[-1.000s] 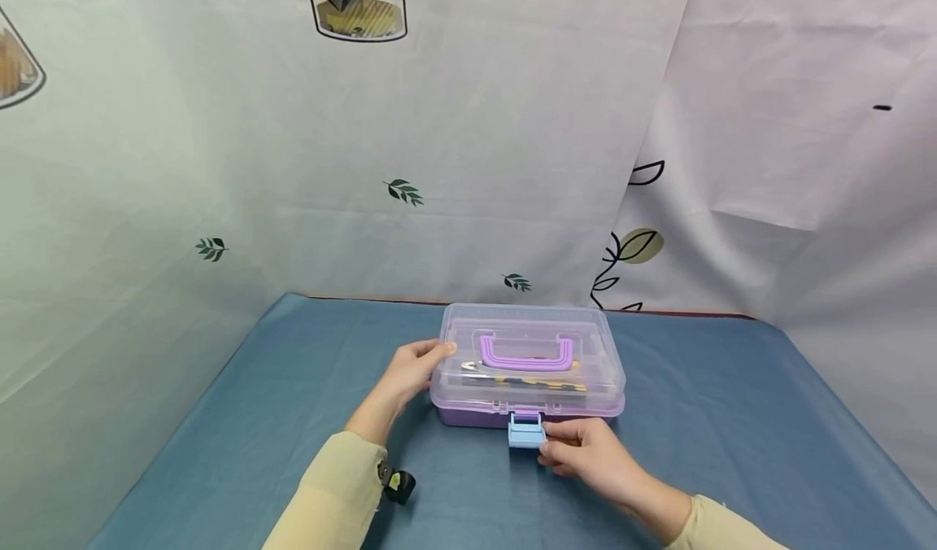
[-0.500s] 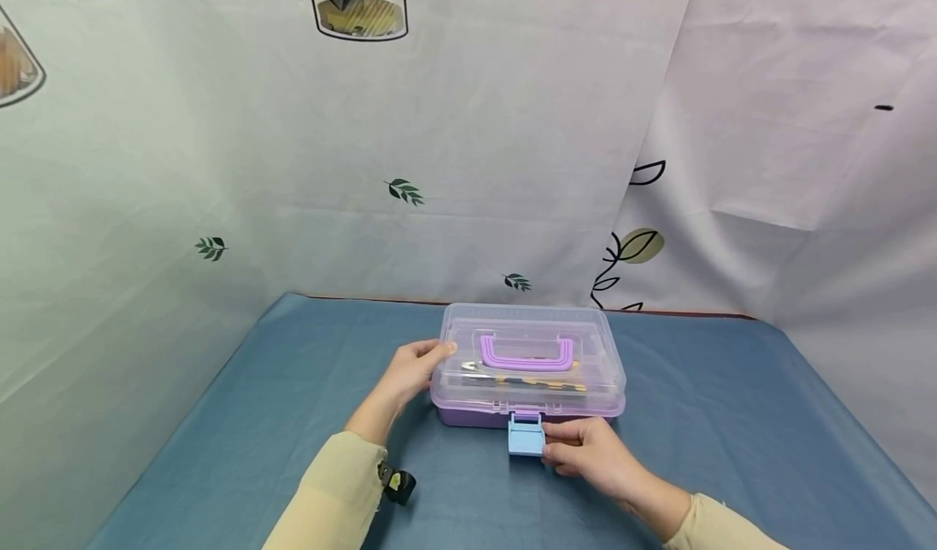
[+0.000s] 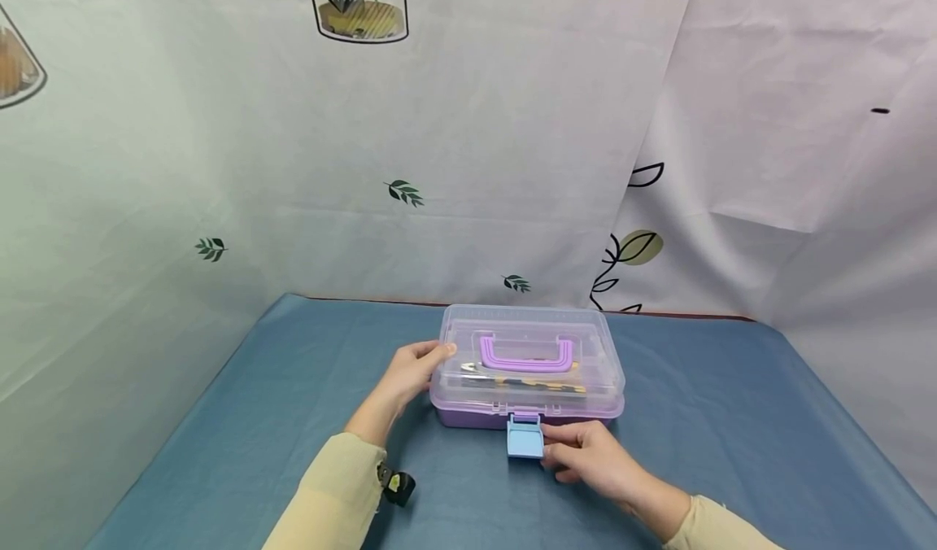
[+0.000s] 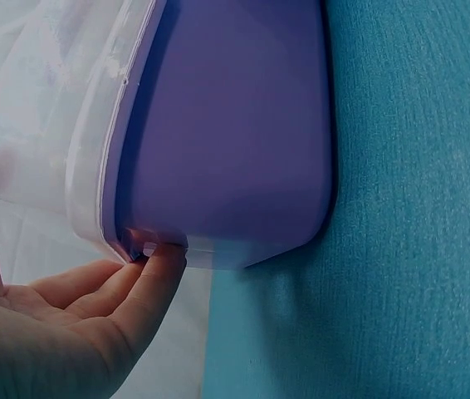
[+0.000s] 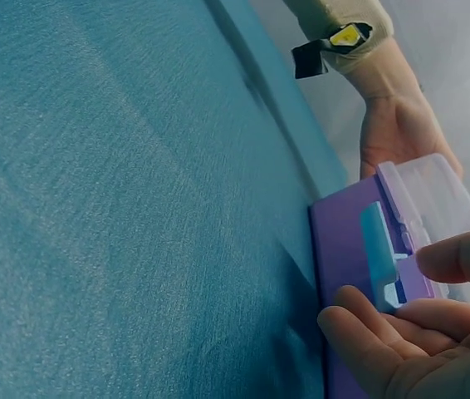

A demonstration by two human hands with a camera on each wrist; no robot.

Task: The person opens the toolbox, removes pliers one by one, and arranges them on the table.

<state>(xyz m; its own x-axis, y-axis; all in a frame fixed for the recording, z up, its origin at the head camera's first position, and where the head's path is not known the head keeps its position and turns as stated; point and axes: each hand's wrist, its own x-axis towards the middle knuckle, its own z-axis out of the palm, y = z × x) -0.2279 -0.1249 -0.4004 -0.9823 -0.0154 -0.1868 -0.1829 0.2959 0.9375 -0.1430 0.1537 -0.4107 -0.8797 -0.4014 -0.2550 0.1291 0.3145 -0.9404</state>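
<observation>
A purple storage box (image 3: 468,416) with a clear lid (image 3: 527,316) sits on the blue cloth, its lid down. My left hand (image 3: 404,379) grips the box's left side. The thumb lies on the lid; in the left wrist view the fingers of the left hand (image 4: 77,324) curl under the rim. At the front, the light blue latch (image 3: 525,439) hangs out from the box, unfastened. My right hand (image 3: 594,456) holds the latch's right edge between thumb and fingers, which stay curved in the right wrist view. Yellow-and-black items (image 3: 542,384) show through the lid.
A purple carrying handle (image 3: 527,364) lies flat on the lid. Blue cloth (image 3: 703,420) covers the table around the box. A pale printed curtain (image 3: 468,127) hangs behind it. A black strap end (image 3: 398,486) sticks out from the left sleeve.
The latch has swung further down and outward, so more of its face shows. My right fingers moved slightly with it. My left hand and the box stay in place.
</observation>
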